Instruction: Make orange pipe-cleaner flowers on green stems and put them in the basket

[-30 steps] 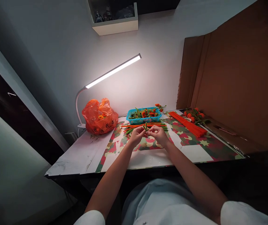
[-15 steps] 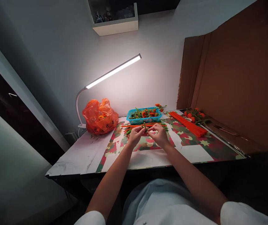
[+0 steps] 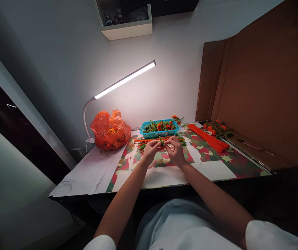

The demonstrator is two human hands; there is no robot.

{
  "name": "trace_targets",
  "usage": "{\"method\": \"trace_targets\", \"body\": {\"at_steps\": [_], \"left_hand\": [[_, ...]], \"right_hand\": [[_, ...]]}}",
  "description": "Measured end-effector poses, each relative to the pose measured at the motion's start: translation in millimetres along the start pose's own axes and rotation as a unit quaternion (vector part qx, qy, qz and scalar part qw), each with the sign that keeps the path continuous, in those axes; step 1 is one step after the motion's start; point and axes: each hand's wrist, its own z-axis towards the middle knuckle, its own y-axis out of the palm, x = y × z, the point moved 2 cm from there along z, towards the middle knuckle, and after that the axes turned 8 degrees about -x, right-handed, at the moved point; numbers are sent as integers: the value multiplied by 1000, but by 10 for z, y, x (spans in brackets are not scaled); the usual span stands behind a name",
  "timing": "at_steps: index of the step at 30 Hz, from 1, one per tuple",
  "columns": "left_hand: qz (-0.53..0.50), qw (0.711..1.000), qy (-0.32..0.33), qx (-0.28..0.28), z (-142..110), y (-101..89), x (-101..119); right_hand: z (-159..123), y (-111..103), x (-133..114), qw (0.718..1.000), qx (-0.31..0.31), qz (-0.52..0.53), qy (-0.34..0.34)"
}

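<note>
A short green piece (image 3: 160,139) stands tilted between the two hands, above the middle of the table and a little on the near side of the long strips lying there. The left hand (image 3: 151,149) has its thumb and fingers pinched together on this piece. The right hand (image 3: 175,151) comes in from the other side, its fingertips bent toward the piece and close against it; whether they grip it, I cannot tell.

Just beyond the hands lie long, thin orange and green strips (image 3: 143,141), running left to right and partly hidden by the fingers. On their far side is a blue basket (image 3: 152,134), holding green stems and orange flowers (image 3: 162,125), some of which reach past its right edge.

To the left of the basket sits a crumpled orange plastic bag (image 3: 109,137) with dark printing and orange-yellow blooms showing inside. To the right, a bundle of orange strips (image 3: 207,138) lies slanting across the patterned covering of the table (image 3: 86,173), and more orange flowers (image 3: 214,128) lie near its far side.

A lit lamp (image 3: 125,81) leans over the far left part, and a large cardboard sheet (image 3: 263,83) stands at the right.
</note>
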Motion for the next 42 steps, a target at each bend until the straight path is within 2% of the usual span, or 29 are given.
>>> {"method": "trace_targets", "body": {"at_steps": [3,6,8,10,12,14,16,18,20,22,24,26,28,29,31,33,35,38,40,42], "left_hand": [[-34,999,-18,-4,16,-10,-31],[-34,999,-9,4,24,1,-41],[11,999,40,24,13,20,-18],[106,985,128,53,-18,46,34],[234,944,221,74,-68,78,96],[347,888,291,75,-117,106,148],[426,838,336,63,-152,117,183],[463,813,351,44,-162,110,196],[450,828,332,41,-147,80,184],[390,873,286,66,-111,29,151],[292,926,219,93,-64,-30,100],[174,970,139,93,-18,-73,44],[77,991,66,90,8,-99,7],[45,994,37,88,13,-107,-1],[14,996,-1,85,11,-120,-1],[14,997,-21,75,4,-130,4],[29,997,-29,64,3,-136,3],[80,995,5,63,4,-117,3],[154,982,77,82,-8,-72,27],[252,947,168,104,-42,-4,70]], "right_hand": [[8,5,3,997,13,75,7],[15,19,-4,995,28,92,20],[18,38,1,995,46,82,44],[20,70,32,990,58,94,91],[27,114,91,974,47,155,159],[43,161,157,942,3,249,227],[67,194,212,900,-49,328,284],[89,211,254,860,-94,372,335],[105,213,275,841,-113,385,363],[116,199,270,850,-113,376,352],[121,158,239,887,-91,338,302],[123,91,188,941,-60,252,216],[115,17,125,988,-30,110,106],[107,-9,96,998,-26,32,55],[85,-33,64,994,-37,-99,-14],[66,-30,58,982,-51,-177,-43],[51,-7,56,975,-61,-208,-54],[36,52,49,979,-51,-197,-27],[35,98,55,989,-21,-143,26],[42,145,86,995,6,-31,98]]}}
